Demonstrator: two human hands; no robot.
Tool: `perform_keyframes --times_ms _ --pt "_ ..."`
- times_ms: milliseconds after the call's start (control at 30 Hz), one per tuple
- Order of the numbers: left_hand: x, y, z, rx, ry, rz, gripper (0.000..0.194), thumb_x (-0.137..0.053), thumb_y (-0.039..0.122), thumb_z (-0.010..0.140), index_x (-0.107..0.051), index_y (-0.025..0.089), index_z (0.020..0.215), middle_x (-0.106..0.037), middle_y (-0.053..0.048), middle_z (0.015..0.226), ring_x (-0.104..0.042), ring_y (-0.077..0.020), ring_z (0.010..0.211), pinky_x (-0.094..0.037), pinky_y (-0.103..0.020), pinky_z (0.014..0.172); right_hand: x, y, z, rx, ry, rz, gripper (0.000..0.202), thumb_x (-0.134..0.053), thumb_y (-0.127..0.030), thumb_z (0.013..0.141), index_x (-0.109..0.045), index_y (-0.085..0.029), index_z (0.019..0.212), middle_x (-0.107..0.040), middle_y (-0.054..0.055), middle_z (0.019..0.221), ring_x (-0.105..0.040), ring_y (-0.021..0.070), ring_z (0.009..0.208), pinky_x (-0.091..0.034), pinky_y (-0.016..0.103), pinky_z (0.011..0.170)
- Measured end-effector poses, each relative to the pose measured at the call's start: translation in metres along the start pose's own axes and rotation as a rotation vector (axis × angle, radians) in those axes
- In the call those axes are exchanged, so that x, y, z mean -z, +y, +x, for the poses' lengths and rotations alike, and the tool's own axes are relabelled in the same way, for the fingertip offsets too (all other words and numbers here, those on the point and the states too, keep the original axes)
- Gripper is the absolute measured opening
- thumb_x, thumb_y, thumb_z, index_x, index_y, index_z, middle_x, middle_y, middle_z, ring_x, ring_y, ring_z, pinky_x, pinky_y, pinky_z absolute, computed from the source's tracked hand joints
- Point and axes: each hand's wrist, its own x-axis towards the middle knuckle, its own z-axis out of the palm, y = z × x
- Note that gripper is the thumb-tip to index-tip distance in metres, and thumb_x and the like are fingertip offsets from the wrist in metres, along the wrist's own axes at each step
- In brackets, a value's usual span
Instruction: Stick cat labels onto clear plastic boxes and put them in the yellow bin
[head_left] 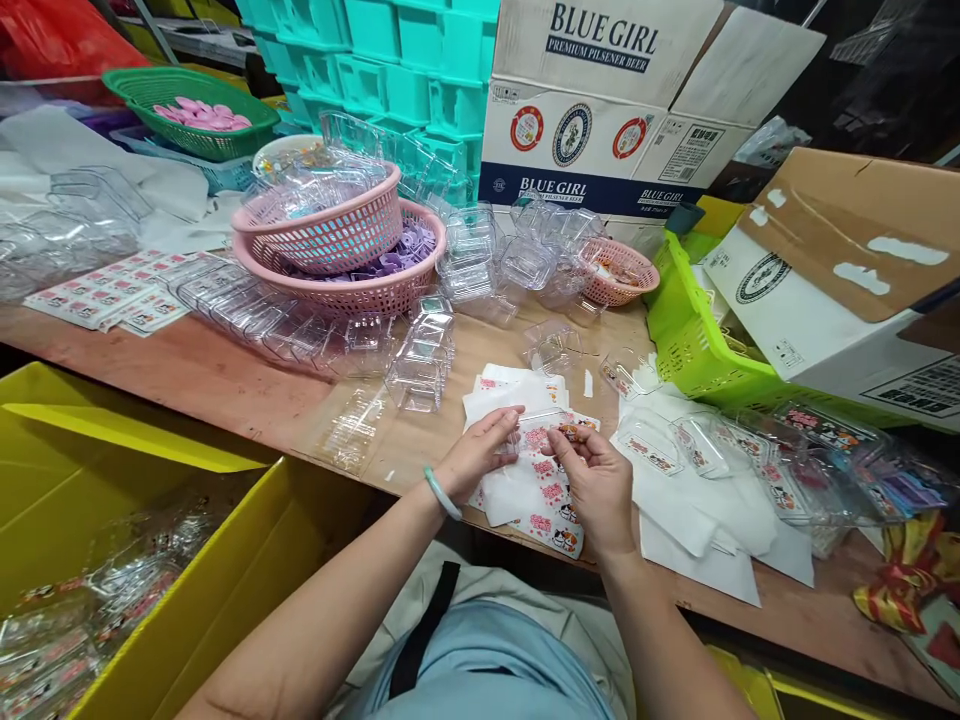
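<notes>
Over the front edge of the table, my left hand (480, 450) grips the left side of a small clear plastic box (534, 420). Thumb and fingers of my right hand (600, 485) are pinched at the box's right end, where a small piece of a cat-printed sticker (576, 430) shows at the fingertips. Whether that piece is stuck to the box I cannot tell. Below both hands lie sticker sheets (551, 495) with pink lettering and cartoon cats, partly covered by white backing paper (506, 497).
Stickered clear boxes (701, 445) lie on white papers to the right, beside a lime green basket (701, 330). Rows of clear boxes (420, 365) and stacked pink baskets (337, 290) stand left of centre. A yellow bin (247, 560) sits lower left; a beer carton (585, 120) stands behind.
</notes>
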Motion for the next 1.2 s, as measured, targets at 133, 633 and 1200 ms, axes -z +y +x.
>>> perform_keyframes --times_ms 133,633,1200 --pt "-0.001 0.001 -0.001 0.0 -0.007 0.016 0.05 -0.06 0.053 0.079 -0.06 0.023 0.119 -0.056 -0.008 0.116 -0.05 -0.0211 0.111 -0.046 -0.03 0.083 -0.003 -0.001 -0.001 0.015 0.002 -0.016 0.021 -0.069 -0.037 0.077 -0.069 -0.017 0.082 -0.069 0.002 0.071 -0.065 0.0153 0.066 -0.052 0.027 0.065" --pt "-0.002 0.003 -0.002 -0.007 0.008 0.03 0.046 -0.06 0.054 0.079 -0.063 0.024 0.114 -0.052 -0.009 0.13 -0.045 -0.0243 0.121 -0.046 -0.032 0.087 -0.006 -0.004 -0.003 0.123 0.026 -0.202 0.02 -0.065 -0.037 0.081 -0.069 -0.017 0.083 -0.069 0.001 0.071 -0.064 0.0148 0.064 -0.051 0.026 0.064" --pt "-0.014 0.006 -0.013 -0.246 -0.065 0.292 0.055 -0.073 0.032 0.072 -0.058 0.017 0.123 -0.062 -0.011 0.119 -0.056 -0.0228 0.108 -0.043 -0.036 0.098 0.036 -0.004 0.009 0.103 -0.091 -0.285 0.088 -0.075 -0.05 0.067 -0.031 -0.028 0.14 -0.049 0.011 0.134 -0.054 0.0248 0.113 -0.049 0.039 0.09"
